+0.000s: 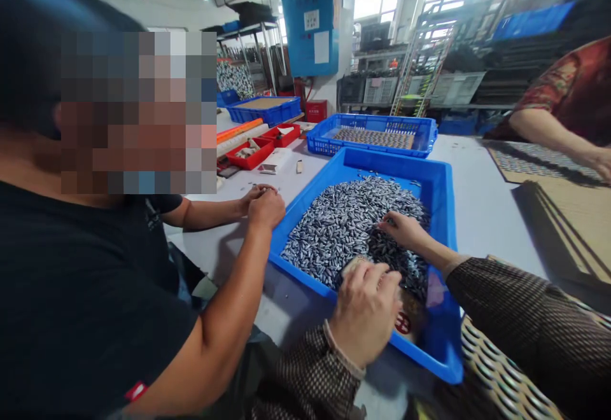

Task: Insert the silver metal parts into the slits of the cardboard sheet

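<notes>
A blue plastic tray point(446, 216) holds a heap of small, dark silver, spindle-shaped pieces point(334, 223). My left hand point(365, 308) is over the tray's near edge, fingers curled around a tan card point(414, 331) with a round red mark. Most of that card is hidden by the hand, so its full shape cannot be seen. My right hand point(405, 232) reaches in over the right side, fingertips pinched together at the heap. Whatever lies between those fingertips is too small to make out.
On the left a person in a black shirt point(95, 305) rests both hands by the tray. Behind stand a blue basket point(372, 149) and red bins point(251, 156). Boards point(563, 216) lie at right near another person's arm point(554, 133). A patterned sheet point(506, 363) lies near right.
</notes>
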A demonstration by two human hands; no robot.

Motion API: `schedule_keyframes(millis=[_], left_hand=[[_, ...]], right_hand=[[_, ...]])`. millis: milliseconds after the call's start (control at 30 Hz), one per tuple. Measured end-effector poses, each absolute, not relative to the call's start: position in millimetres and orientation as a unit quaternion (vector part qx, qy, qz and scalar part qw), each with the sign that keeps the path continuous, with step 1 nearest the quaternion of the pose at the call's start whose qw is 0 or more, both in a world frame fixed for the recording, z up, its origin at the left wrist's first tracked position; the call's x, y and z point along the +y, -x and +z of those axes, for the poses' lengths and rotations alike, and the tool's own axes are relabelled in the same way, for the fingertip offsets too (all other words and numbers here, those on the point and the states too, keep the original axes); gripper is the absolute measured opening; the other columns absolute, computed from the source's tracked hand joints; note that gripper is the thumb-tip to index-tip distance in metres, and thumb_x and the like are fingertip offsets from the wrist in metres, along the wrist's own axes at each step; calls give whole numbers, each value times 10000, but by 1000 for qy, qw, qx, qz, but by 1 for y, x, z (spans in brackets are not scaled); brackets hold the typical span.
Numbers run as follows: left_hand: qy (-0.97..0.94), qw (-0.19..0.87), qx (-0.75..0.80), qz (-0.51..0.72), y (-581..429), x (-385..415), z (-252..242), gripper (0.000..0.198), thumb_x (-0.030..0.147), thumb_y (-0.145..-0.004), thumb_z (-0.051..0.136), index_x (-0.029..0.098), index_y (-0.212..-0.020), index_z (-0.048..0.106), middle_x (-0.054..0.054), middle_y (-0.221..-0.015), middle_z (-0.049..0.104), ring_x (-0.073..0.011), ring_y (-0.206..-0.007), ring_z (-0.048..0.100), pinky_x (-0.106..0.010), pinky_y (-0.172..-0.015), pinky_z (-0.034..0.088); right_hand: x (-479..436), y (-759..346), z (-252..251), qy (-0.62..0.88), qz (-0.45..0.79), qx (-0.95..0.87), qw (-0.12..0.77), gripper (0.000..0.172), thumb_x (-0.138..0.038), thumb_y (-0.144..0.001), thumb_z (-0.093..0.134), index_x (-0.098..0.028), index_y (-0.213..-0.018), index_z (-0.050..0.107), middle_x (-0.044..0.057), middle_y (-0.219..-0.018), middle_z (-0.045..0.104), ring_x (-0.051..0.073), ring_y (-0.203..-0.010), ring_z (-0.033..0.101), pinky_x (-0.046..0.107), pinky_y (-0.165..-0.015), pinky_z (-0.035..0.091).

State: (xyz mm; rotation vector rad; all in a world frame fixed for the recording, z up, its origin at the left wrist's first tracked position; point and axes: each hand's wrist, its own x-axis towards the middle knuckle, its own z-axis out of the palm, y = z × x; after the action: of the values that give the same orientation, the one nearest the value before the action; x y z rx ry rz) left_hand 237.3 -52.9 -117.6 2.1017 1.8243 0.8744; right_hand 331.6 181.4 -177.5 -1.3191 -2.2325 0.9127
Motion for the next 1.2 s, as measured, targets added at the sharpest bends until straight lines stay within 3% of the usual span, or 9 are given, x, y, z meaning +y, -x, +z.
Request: schedule_keyframes(millis=[67, 133, 333, 400, 500, 667, 867, 1033, 1200], left_hand=[[-747, 65, 630, 201, -230, -38, -116, 441, 276, -867, 569, 205, -1293, 484, -85, -1352, 525, -268, -1255, 414, -433, -1049, 320], [-774, 59, 624, 95, -225, -22, -119, 515, 344, -802, 655, 197, -1270, 500, -88, -1293, 563, -280, -1220, 437, -445, -1029, 329], [-786, 80, 613, 9, -220, 9, -126, 535, 615, -651, 699, 176, -953, 651, -119, -1044, 640, -314, -1064, 521, -464, -939, 366], [-783, 87, 616, -4, -218, 14, -125, 559, 673, -638, 669, 181, -902, 645, -120, -1017, 637, -314, -1045, 533, -449, -917, 374], [-781, 102, 616, -13, -216, 18, -121, 576, 689, -604, 682, 204, -907, 612, -102, -1015, 639, -303, -1023, 554, -393, -844, 401], [-777, 135, 614, -26, -213, 21, -113, 495, 554, -633, 737, 223, -952, 552, -34, -842, 674, -248, -791, 627, -294, -615, 371], [-791, 145, 595, -5, -213, 14, -100, 199, 439, -828, 562, 243, -863, 553, -6, -901, 671, -205, -843, 632, -266, -649, 366], [-750, 124, 643, 89, -208, 10, -85, 266, 470, -888, 401, 243, -848, 533, -16, -871, 665, -208, -812, 637, -280, -665, 401], [-658, 141, 701, 236, -196, 4, -77, 394, 657, -780, 441, 298, -908, 544, 18, -769, 708, -240, -717, 659, -304, -599, 482]], right_hand=[[183, -335, -174, 479, 401, -746, 230, 256, -451, -836, 590, -198, -835, 552, -17, -602, 549, 119, -478, 486, 229, -465, 323], [183, -339, -170, 475, 476, -693, 261, 346, -544, -844, 560, -201, -873, 529, -29, -612, 539, 85, -411, 428, 203, -394, 269], [184, -351, -158, 456, 600, -578, 312, 403, -575, -866, 569, -173, -884, 543, 6, -639, 556, 89, -443, 485, 169, -322, 259], [185, -350, -155, 457, 617, -562, 308, 370, -517, -914, 540, -149, -934, 570, 15, -701, 587, 91, -497, 528, 178, -369, 361], [184, -348, -152, 464, 627, -551, 296, 299, -403, -951, 535, -137, -1078, 583, 33, -915, 631, 116, -687, 611, 257, -580, 530], [183, -344, -147, 481, 610, -562, 284, 309, -348, -937, 571, -152, -1176, 569, 75, -1132, 612, 189, -931, 630, 381, -783, 554], [190, -341, -149, 483, 562, -616, 267, 304, -346, -933, 577, -150, -1165, 576, 74, -1128, 615, 191, -935, 631, 384, -788, 554], [199, -340, -151, 488, 499, -665, 267, 297, -363, -927, 582, -140, -1122, 599, 57, -1094, 628, 201, -926, 634, 379, -785, 552], [203, -340, -147, 498, 455, -684, 278, 288, -381, -925, 582, -132, -1064, 618, 44, -1034, 643, 193, -892, 639, 367, -772, 550]])
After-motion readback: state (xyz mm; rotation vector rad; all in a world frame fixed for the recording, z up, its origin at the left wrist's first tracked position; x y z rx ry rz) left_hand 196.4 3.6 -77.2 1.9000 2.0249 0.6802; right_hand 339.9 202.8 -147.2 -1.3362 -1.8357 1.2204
